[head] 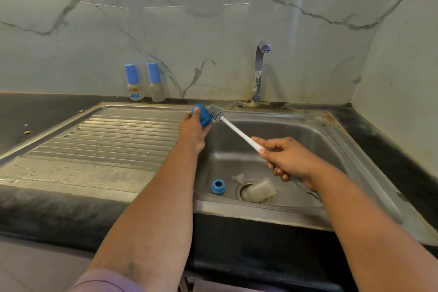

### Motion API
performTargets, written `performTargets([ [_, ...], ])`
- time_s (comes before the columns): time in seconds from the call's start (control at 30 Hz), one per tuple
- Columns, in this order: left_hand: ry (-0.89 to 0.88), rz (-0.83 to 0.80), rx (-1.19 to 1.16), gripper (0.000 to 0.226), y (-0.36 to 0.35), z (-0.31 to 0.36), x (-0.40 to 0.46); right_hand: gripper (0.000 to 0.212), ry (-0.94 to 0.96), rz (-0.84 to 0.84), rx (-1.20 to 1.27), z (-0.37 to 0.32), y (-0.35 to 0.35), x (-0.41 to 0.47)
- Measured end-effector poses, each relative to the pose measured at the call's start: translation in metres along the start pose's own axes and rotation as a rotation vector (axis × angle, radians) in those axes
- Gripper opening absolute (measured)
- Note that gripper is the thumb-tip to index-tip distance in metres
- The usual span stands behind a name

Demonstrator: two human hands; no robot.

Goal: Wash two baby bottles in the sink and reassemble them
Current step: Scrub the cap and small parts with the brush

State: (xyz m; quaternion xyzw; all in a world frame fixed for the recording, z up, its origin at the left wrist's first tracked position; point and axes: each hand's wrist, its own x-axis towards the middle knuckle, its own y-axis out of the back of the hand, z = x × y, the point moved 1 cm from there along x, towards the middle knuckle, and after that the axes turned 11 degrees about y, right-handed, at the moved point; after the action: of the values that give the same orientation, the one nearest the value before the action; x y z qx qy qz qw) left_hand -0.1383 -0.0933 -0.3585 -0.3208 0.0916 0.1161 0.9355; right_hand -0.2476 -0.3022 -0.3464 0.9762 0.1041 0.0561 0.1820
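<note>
Scrubbing is going on over the steel sink: the left hand is gripping a blue plastic bottle cap, its mouth turned toward the grey bristled brush, whose white handle the right hand is clasping; below the right hand, a blue ring and clear bottle body are lying near the drain, likely awaiting washing

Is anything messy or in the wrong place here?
Yes. A clear bottle lies tipped over on the sink's drain, with a blue ring and a clear teat loose beside it. Brown stains crust the sink rim near the tap.
</note>
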Motion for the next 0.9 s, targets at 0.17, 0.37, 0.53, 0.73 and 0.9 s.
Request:
performTargets([
  [0.17, 0.089, -0.141, 0.135, 0.042, -0.022, -0.016, -0.023, 0.039, 0.072, 0.172, -0.059, 0.0, -0.005, 0.001],
  [0.37, 0.002, 0.017, -0.25, 0.042, 0.0, 0.014, -0.011, 0.037, 0.061, -0.013, -0.068, -0.005, 0.003, -0.005],
  [0.53, 0.037, -0.133, 0.157, 0.036, -0.014, -0.004, -0.025, 0.036, 0.093, 0.137, -0.131, 0.0, -0.002, -0.001],
  [0.73, 0.143, -0.154, 0.137, 0.043, -0.021, -0.009, -0.027, 0.036, 0.087, 0.144, -0.181, 0.001, 0.005, -0.002],
  [0.9, 0.101, -0.155, 0.258, 0.049, -0.016, -0.01, -0.026, 0.037, 0.104, 0.141, -0.187, 0.0, -0.001, -0.003],
])
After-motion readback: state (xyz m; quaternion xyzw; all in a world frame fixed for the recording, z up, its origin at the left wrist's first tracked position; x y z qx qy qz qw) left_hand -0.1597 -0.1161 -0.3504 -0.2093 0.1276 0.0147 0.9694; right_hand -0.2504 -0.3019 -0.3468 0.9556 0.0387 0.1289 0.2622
